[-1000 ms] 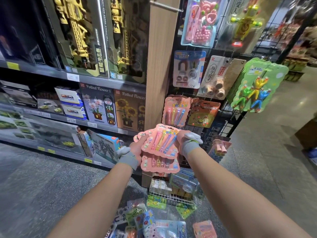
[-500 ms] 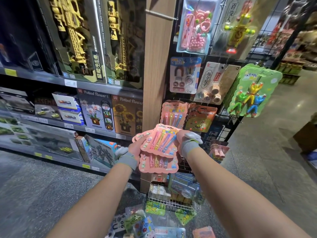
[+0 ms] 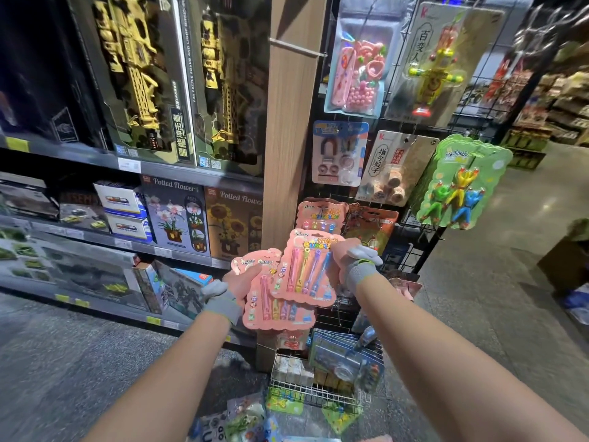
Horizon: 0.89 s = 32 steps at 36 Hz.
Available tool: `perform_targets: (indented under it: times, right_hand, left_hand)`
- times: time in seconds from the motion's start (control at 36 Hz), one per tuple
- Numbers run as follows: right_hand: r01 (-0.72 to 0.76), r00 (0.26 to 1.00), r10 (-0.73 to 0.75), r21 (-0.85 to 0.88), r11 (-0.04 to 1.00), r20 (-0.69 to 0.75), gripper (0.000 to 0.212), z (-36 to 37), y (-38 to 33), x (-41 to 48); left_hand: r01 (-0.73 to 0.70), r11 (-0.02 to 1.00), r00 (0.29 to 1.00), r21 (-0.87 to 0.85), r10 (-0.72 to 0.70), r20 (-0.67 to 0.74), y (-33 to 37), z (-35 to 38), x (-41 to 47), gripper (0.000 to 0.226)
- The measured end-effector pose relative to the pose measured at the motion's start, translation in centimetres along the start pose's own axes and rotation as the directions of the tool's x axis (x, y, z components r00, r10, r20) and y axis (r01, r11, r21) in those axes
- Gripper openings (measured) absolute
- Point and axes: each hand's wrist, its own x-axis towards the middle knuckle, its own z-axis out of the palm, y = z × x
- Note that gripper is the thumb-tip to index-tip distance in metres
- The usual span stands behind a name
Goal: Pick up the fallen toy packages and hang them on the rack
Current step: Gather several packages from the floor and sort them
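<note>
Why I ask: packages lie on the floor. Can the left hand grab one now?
Probably not yet: the left hand grips pink packages, and the floor packages lie well below it.

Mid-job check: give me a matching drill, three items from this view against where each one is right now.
1. pink bubble-wand cards
2. green climber pack
3. loose packs

A. lying on the floor
B. hanging on the rack, right side
C. gripped by left hand and right hand

Pairs: 1-C, 2-B, 3-A
</note>
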Motion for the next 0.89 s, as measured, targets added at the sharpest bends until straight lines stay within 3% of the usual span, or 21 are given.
perform_targets:
  times: [0.06, 0.25, 0.39, 0.47, 0.58, 0.67, 0.81, 0.89]
  right_hand:
    - [0.028, 0.995, -0.023, 0.05, 0.998, -0.093, 0.02, 0.0, 0.3, 1.1]
    - [0.133, 0.991, -0.121, 0.296, 0.946, -0.057, 0.031, 1.4, -0.7, 2.1]
    - [0.156, 0.987, -0.134, 0.358, 0.921, -0.086, 0.012, 1.2, -0.8, 2.8]
    - [0.156, 0.986, -0.129, 0.342, 0.926, -0.102, 0.019, 0.4, -0.9, 2.8]
    - [0.126, 0.989, -0.096, 0.309, 0.943, -0.111, 0.006, -0.9, -1.2, 1.0]
    - [0.136, 0.987, -0.098, 0.332, 0.934, -0.129, 0.01, -1.4, -1.0, 0.7]
    - [0.108, 0.991, -0.075, 0.336, 0.936, -0.11, 0.023, -0.7, -1.4, 0.9]
    - [0.093, 0.994, -0.07, 0.318, 0.943, -0.084, 0.013, -0.1, -1.3, 2.2]
  left_hand:
    - [-0.02, 0.999, 0.999, 0.04, 0.021, -0.03, 0.1, -0.4, -0.1, 0.051]
    - [-0.013, 0.999, 0.995, 0.045, 0.017, -0.097, 0.3, -1.0, -1.2, 0.051]
    - [0.004, 0.995, 0.995, -0.104, -0.014, -0.1, 0.1, -1.2, -1.1, 0.052]
    - [0.009, 0.991, 0.998, -0.13, -0.018, -0.066, -0.4, -1.8, 0.0, 0.069]
    - [0.03, 0.988, 0.998, -0.149, -0.038, -0.05, -2.6, -3.1, 4.3, 0.089]
    - [0.042, 0.986, 0.997, -0.162, -0.051, -0.05, -3.4, -3.7, 6.0, 0.094]
    - [0.023, 0.989, 0.996, -0.149, -0.035, -0.081, -1.2, -3.8, 1.7, 0.078]
    - [0.002, 0.995, 0.994, -0.102, -0.013, -0.11, 0.8, -3.4, -2.5, 0.06]
